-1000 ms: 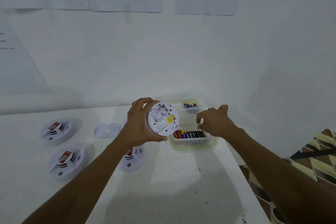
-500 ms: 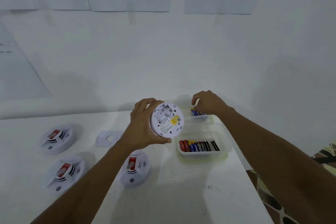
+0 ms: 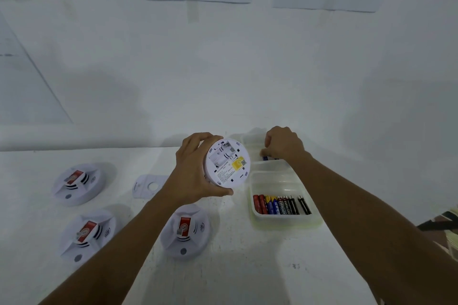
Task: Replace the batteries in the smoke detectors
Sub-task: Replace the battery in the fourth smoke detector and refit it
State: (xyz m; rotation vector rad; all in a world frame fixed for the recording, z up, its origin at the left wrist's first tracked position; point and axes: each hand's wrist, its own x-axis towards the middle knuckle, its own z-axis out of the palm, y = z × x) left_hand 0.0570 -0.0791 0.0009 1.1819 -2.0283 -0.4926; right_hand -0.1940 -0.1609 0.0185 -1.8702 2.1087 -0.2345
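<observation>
My left hand (image 3: 195, 168) grips a round white smoke detector (image 3: 228, 162) above the table, its back with the yellow label and the battery bay turned toward me. My right hand (image 3: 283, 143) reaches into the far plastic container (image 3: 250, 142), fingers curled down over blue batteries (image 3: 265, 158) there; whether it pinches one is hidden. The near container (image 3: 285, 181) holds a row of several batteries (image 3: 281, 204). Three more smoke detectors lie face up on the table: far left (image 3: 78, 184), near left (image 3: 86, 234), and centre (image 3: 186, 230).
A white mounting plate (image 3: 147, 186) lies flat on the white table (image 3: 235, 267) behind my left forearm. Papers hang on the white wall (image 3: 223, 57) behind. The table's right edge runs past the containers, with patterned floor (image 3: 446, 228) beyond.
My right hand moved from the near container to the far one and now dips into it. The view tilted down. My left hand keeps holding the detector.
</observation>
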